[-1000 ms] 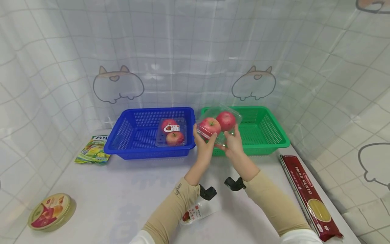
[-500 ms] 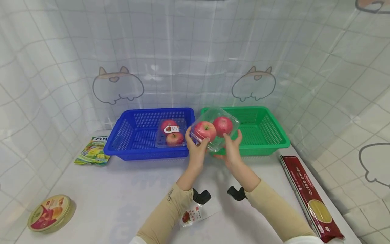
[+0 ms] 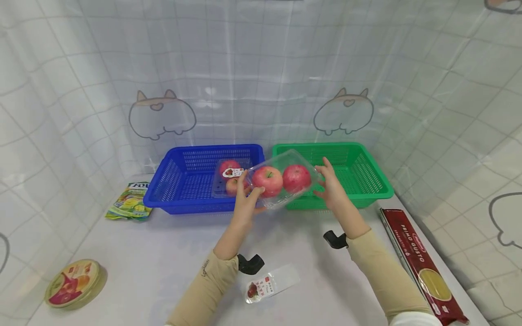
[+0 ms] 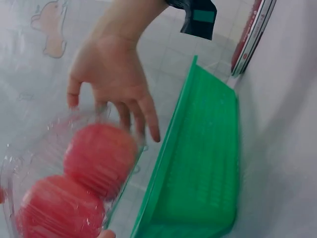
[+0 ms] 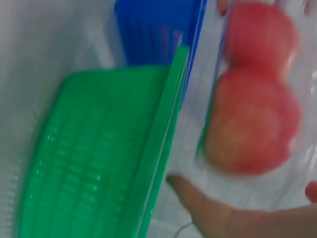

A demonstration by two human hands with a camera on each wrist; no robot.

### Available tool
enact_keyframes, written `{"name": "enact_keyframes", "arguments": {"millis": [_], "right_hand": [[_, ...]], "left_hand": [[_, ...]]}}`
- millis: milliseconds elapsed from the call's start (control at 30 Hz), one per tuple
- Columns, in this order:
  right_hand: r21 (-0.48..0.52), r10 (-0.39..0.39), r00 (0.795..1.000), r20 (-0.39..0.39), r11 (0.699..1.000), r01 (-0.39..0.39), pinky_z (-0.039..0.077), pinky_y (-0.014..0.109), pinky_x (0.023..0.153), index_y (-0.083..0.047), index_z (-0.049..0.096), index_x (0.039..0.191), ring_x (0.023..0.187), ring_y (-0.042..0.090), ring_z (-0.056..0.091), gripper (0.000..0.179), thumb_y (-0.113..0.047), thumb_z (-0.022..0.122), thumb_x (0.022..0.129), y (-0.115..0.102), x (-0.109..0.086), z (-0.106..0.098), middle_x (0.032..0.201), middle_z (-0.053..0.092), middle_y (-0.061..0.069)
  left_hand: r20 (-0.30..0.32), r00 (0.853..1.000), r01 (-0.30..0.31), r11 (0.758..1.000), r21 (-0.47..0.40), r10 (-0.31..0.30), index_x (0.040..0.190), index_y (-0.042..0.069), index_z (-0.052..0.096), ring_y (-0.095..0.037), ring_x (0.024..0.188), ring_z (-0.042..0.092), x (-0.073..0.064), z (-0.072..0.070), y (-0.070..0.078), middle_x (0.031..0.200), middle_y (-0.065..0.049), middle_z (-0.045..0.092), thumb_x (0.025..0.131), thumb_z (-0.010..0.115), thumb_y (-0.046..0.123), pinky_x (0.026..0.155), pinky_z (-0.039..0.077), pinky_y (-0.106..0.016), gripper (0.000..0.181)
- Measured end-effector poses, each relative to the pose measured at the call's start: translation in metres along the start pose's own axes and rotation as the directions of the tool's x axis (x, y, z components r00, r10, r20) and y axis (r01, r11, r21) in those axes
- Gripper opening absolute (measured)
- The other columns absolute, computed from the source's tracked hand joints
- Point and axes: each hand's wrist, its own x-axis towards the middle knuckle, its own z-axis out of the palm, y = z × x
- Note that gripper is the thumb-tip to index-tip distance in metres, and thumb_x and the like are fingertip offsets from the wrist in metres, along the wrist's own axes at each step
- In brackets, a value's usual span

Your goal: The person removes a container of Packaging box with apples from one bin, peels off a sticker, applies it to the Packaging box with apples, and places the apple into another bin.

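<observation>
My left hand [image 3: 244, 203] grips the left end of a clear plastic box [image 3: 291, 157] holding two red apples [image 3: 267, 181], raised in front of the baskets and tilted. Beside the box's right end is my right hand [image 3: 332, 188], its fingers spread and loosely straight. In the left wrist view, the right hand [image 4: 114, 74] reaches toward the box with extended fingers; whether the fingertips touch it I cannot tell. The right wrist view shows its thumb [image 5: 208, 208] apart from the box. A green basket [image 3: 359, 199] behind the box holds nothing visible.
A blue basket [image 3: 175, 203] at left holds another clear box of apples [image 3: 229, 166]. Around the table lie a green-yellow packet [image 3: 129, 201], a round tub [image 3: 73, 283], a red spaghetti pack [image 3: 424, 267] and a printed label strip [image 3: 271, 283].
The apple box has moved left and toward me with my left hand. My right hand has let go and shifted right. The label strip has come into fuller view.
</observation>
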Motion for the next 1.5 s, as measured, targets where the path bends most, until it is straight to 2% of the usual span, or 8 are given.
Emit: {"name": "enact_keyframes", "arguments": {"millis": [133,267,400,533,633,833,1067,1500], "right_hand": [[-0.094,0.038,0.987,0.154,0.995,-0.024,0.017,0.060,0.106,-0.030,0.003,0.149,0.137,0.039,0.011,0.064,-0.024,0.039,0.097,0.002,0.005,-0.007,0.154,-0.001,0.010],[-0.170,0.065,0.973,0.222,0.985,-0.027,0.027,0.060,0.102,-0.027,0.011,0.149,0.133,0.038,0.021,0.061,-0.025,0.041,0.097,0.009,0.000,-0.010,0.153,0.006,0.011],[-0.152,0.063,0.973,0.223,0.988,-0.029,0.032,0.059,0.099,-0.026,0.011,0.149,0.134,0.038,0.021,0.064,-0.023,0.045,0.096,0.014,-0.014,-0.005,0.153,0.003,0.009],[-0.079,0.058,0.973,0.222,0.996,-0.042,0.035,0.060,0.096,-0.025,0.010,0.149,0.135,0.039,0.018,0.066,-0.018,0.046,0.095,0.020,-0.029,0.001,0.152,0.001,0.009],[-0.055,0.050,0.976,0.214,0.998,-0.039,0.038,0.058,0.095,-0.023,0.013,0.149,0.131,0.037,0.023,0.064,-0.017,0.046,0.095,0.026,-0.037,0.005,0.147,0.010,0.014],[-0.060,0.036,0.980,0.195,0.998,-0.025,0.044,0.053,0.089,-0.021,0.016,0.148,0.117,0.032,0.036,0.062,-0.016,0.046,0.094,0.035,-0.049,0.011,0.132,0.026,0.017],[-0.059,0.042,0.978,0.205,0.998,-0.030,0.046,0.053,0.085,-0.021,0.019,0.147,0.119,0.036,0.036,0.062,-0.015,0.048,0.093,0.045,-0.060,0.014,0.134,0.026,0.018],[-0.100,0.071,0.976,0.205,0.994,-0.051,0.048,0.049,0.084,-0.020,0.024,0.146,0.117,0.035,0.038,0.061,-0.014,0.049,0.090,0.064,-0.075,0.015,0.134,0.030,0.019]], "left_hand": [[0.038,0.999,0.026,0.999,0.035,-0.027,0.146,0.034,0.021,-0.031,0.109,0.051,-0.002,-0.011,0.002,0.140,-0.017,0.031,0.087,0.054,0.017,0.081,0.050,-0.051,0.070],[0.055,0.998,0.037,0.996,0.078,-0.041,0.146,0.036,0.022,-0.035,0.114,0.050,-0.005,-0.023,0.003,0.144,-0.016,0.028,0.089,0.052,0.017,0.084,0.047,-0.053,0.067],[0.054,0.999,-0.003,0.992,0.123,-0.004,0.145,0.030,0.028,-0.039,0.121,0.044,-0.011,-0.032,0.004,0.147,-0.016,0.027,0.092,0.051,0.019,0.085,0.045,-0.057,0.059],[0.058,0.996,-0.070,0.986,0.154,0.062,0.143,0.018,0.035,-0.039,0.123,0.042,-0.016,-0.039,0.006,0.145,-0.016,0.034,0.095,0.050,0.021,0.083,0.044,-0.059,0.051],[0.054,0.995,-0.089,0.983,0.161,0.081,0.140,0.013,0.040,-0.036,0.125,0.042,-0.017,-0.042,0.006,0.143,-0.014,0.039,0.096,0.049,0.022,0.083,0.044,-0.060,0.046],[0.037,0.997,-0.080,0.974,0.210,0.073,0.139,0.015,0.043,-0.034,0.124,0.044,-0.024,-0.050,0.006,0.141,-0.011,0.042,0.097,0.046,0.023,0.084,0.046,-0.055,0.042],[0.068,0.994,-0.103,0.956,0.276,0.087,0.140,0.012,0.039,-0.037,0.125,0.041,-0.039,-0.060,0.003,0.139,-0.021,0.039,0.098,0.045,0.021,0.084,0.047,-0.054,0.044],[0.083,0.996,-0.031,0.964,0.264,0.009,0.142,0.004,0.027,-0.041,0.127,0.035,-0.073,-0.066,-0.010,0.137,-0.030,0.035,0.100,0.036,0.014,0.088,0.045,-0.053,0.044]]}}
